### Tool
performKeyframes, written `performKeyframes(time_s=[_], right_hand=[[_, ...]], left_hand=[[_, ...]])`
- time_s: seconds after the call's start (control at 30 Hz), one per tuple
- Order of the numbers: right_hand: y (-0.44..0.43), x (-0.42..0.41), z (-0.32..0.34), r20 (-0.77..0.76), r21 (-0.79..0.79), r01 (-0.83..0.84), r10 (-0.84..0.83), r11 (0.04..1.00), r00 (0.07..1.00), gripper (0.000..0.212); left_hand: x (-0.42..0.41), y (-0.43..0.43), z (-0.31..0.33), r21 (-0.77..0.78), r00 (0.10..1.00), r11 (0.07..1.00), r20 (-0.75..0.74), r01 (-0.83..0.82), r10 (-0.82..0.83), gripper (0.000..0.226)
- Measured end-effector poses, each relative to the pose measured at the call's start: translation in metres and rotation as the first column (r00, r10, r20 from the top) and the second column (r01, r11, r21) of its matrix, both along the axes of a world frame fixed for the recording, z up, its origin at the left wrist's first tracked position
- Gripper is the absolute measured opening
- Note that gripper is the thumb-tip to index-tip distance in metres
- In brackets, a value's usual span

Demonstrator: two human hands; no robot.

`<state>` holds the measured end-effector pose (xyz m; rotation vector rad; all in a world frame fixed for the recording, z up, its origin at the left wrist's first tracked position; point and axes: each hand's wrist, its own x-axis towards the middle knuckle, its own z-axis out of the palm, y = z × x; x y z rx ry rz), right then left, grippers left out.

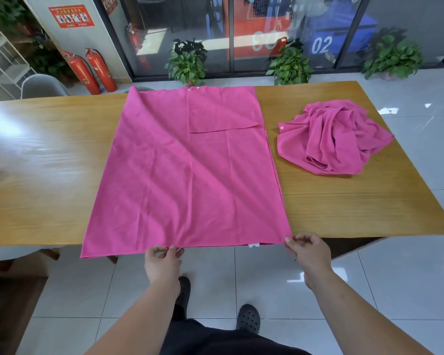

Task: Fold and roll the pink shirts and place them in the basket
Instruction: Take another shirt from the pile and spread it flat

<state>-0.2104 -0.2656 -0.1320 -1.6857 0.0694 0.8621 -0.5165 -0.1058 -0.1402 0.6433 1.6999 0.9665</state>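
Pink fabric is filling the middle of my view; the flat pink shirt (190, 175) is lying spread on the wooden table (49, 162), reaching from the far edge at 12 o'clock to the near edge at 6 o'clock, where its hem is hanging a little over the table side. A folded flap (226, 111) is lying on top of it toward 1 o'clock; a small white tag (254, 245) is showing at the near hem.

I am watching both hands working at this hem; the left hand (162, 262) is sitting at 6 o'clock of the shirt, thumb and fingers closed together and pinching the hem edge; the right hand (308, 252) is sitting at 5 o'clock, thumb and forefinger pinching the near right corner of the same shirt, the other fingers curling loosely.

The crumpled pink shirt (336, 137) is resting in a heap on the table at 2 o'clock from the flat one, apart from it and not touched by any hand.

Behind the table, two red fire extinguishers (92, 70) are standing at 11 o'clock; a grey chair (44, 85) is standing just beside them at 10 o'clock; potted plants (187, 65) are standing along the glass wall at 12 o'clock.
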Motion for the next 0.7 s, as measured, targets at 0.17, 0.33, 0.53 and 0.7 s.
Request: performKeyframes(time_s=[0.17, 0.33, 0.53, 0.7], right_hand=[[0.001, 0.0, 0.001, 0.095, -0.027, -0.086, 0.088, 0.996, 0.992, 0.025], [0.002, -0.001, 0.004, 0.098, 0.015, -0.126, 0.124, 0.992, 0.987, 0.03], [0.014, -0.006, 0.009, 0.148, -0.058, -0.241, 0.247, 0.969, 0.958, 0.049], [0.017, -0.005, 0.011, 0.202, -0.098, -0.253, 0.268, 0.963, 0.942, 0.035]], left_hand=[[0.004, 0.003, -0.002, 0.025, 0.999, 0.999, 0.023, -0.026, 0.025, 0.022], [0.008, 0.005, -0.002, 0.068, 0.998, 0.996, 0.017, -0.055, 0.054, 0.019], [0.01, 0.003, -0.003, 0.089, 0.992, 0.996, 0.118, 0.025, -0.035, 0.018], [0.008, 0.007, -0.006, 0.09, 0.993, 0.994, 0.1, 0.06, -0.069, 0.028]])
